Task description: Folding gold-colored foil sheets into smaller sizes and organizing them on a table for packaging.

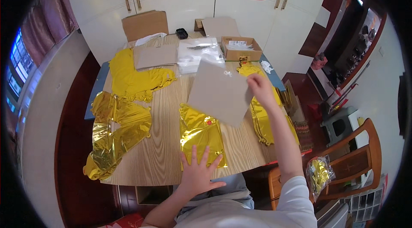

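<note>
My right hand (259, 88) holds a flat grey cardboard sheet (219, 92) by its right edge, lifted and tilted above the wooden table (165, 150). Under the sheet lies a folded gold foil balloon (200, 135) with a small red spot. My left hand (198, 173) rests with fingers spread on the near edge of that balloon at the table's front edge. More gold foil balloons (262, 118) lie to the right beneath my right forearm.
Crumpled gold foil pieces (118, 131) and yellow foil pieces (131, 78) cover the table's left. At the back lie cardboard sheets (155, 56), clear plastic bags (198, 54) and an open cardboard box (240, 49). A wooden chair (356, 159) with a bag of gold foil (319, 174) stands right.
</note>
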Tool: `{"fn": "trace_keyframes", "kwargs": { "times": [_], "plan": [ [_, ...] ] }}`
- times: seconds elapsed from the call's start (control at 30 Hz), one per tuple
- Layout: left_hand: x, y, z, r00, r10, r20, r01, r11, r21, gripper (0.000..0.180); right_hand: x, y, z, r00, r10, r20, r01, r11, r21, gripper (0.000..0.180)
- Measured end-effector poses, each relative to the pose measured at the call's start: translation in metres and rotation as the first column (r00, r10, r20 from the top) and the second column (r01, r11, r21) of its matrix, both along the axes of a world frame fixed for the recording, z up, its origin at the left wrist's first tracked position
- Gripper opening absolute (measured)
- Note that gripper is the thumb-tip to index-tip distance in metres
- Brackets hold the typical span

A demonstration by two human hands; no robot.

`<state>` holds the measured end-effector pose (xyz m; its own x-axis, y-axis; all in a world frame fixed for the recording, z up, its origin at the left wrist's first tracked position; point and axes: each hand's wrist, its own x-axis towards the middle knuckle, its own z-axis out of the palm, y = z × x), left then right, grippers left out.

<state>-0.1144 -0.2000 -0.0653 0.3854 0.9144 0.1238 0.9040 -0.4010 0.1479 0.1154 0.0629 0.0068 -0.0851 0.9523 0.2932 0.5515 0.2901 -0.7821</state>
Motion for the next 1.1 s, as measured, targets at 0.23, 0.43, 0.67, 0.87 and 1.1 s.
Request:
{"fn": "trace_keyframes", "kwargs": {
  "times": [0.23,0.43,0.67,0.87,1.1],
  "plan": [
    [-0.001,0.000,0.000,1.000,-0.004,0.015,0.004,1.000,-0.011,0.093,-0.006,-0.068,0.044,0.991,0.021,0.133,-0.093,0.821,0.563,0.014],
    [-0.003,-0.002,0.001,1.000,0.001,0.007,-0.001,0.999,0.047,0.089,-0.015,-0.142,0.036,0.885,-0.003,0.465,-0.384,0.559,0.735,0.024],
    [-0.042,-0.043,0.005,0.946,0.138,0.294,-0.166,0.983,0.074,0.035,-0.013,-0.213,-0.020,0.803,0.040,0.595,-0.575,0.316,0.755,0.022],
    [-0.108,-0.055,-0.006,0.805,0.319,0.501,-0.443,0.884,0.150,0.037,0.001,-0.239,-0.066,0.680,0.179,0.711,-0.705,0.427,0.567,0.024],
    [-0.055,-0.007,0.025,0.954,0.011,0.300,-0.050,0.991,0.123,0.056,0.005,-0.233,-0.072,0.581,0.355,0.732,-0.793,0.450,0.411,0.023]
  ]
}}
